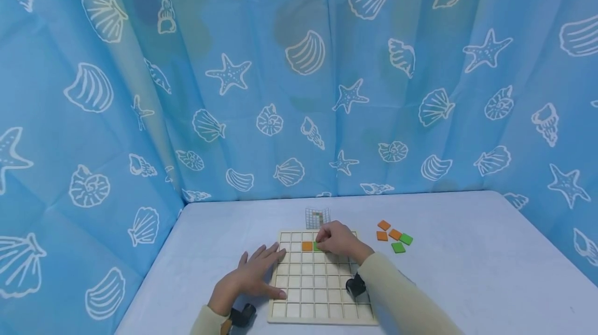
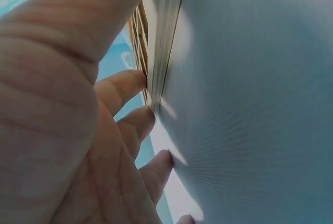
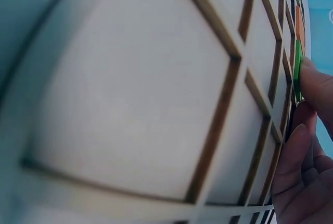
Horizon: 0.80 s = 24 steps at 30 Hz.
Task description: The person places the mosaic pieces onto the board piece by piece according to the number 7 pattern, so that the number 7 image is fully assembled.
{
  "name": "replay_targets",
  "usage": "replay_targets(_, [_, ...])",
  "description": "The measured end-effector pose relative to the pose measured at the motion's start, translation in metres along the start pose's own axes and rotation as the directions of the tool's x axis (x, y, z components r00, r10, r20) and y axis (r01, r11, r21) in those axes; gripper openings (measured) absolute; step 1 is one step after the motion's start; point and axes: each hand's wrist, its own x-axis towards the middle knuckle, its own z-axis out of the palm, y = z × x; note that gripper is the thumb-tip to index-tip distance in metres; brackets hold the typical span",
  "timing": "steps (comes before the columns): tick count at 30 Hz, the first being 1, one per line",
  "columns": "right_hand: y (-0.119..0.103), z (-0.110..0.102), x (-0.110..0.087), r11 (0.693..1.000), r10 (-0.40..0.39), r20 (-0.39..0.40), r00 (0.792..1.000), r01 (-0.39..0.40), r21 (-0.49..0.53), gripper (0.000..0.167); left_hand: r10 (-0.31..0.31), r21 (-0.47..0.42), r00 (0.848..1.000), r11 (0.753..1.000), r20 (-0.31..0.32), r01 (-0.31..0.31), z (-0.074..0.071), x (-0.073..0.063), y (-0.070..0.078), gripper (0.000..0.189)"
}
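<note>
A pale wooden grid board (image 1: 306,281) lies on the table, with an orange square tile (image 1: 307,245) in one of its upper cells. Directly right of that tile is a green square tile (image 1: 317,246), partly covered by my right hand (image 1: 340,240). In the right wrist view, the curled fingers (image 3: 318,86) pinch this green tile (image 3: 297,70) at the board's surface, beside the orange one. My left hand (image 1: 254,275) is spread along the board's left edge. Its thumb and fingertips touch the frame, as the left wrist view shows.
Right of the board lie several loose tiles, orange (image 1: 382,236) and green (image 1: 398,248). Behind the board stands a small wire-grid holder (image 1: 317,217) with a coloured pattern. The white table (image 1: 467,272) ends at a blue shell-print curtain (image 1: 261,158).
</note>
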Motion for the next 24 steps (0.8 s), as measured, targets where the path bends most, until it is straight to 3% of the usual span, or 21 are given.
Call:
replay_targets(7, [0.0,0.001,0.002,1.0,0.017,0.006,1.0,-0.016,-0.004,0.004,0.0,-0.013,1.0,1.0,-0.006,0.0,0.0,0.0,-0.001,0.101])
replay_targets(16, [-0.005,-0.004,0.001,0.996,-0.042,0.076,0.996,0.048,-0.074,0.005,-0.011,-0.019,1.0,1.0,0.0,0.011,0.0,0.003,-0.005,0.104])
replay_targets(19, [-0.002,-0.007,0.002,0.994,-0.048,0.053,0.997,0.052,-0.094,0.004,0.002,-0.035,1.0,0.999,0.004,-0.002,0.001,0.003,-0.004,0.103])
replay_targets(24, [-0.004,-0.021,0.0,0.997,-0.072,0.021,0.997,0.073,-0.037,0.005,0.016,-0.038,1.0,0.999,-0.005,-0.016,0.001,0.002,-0.006,0.105])
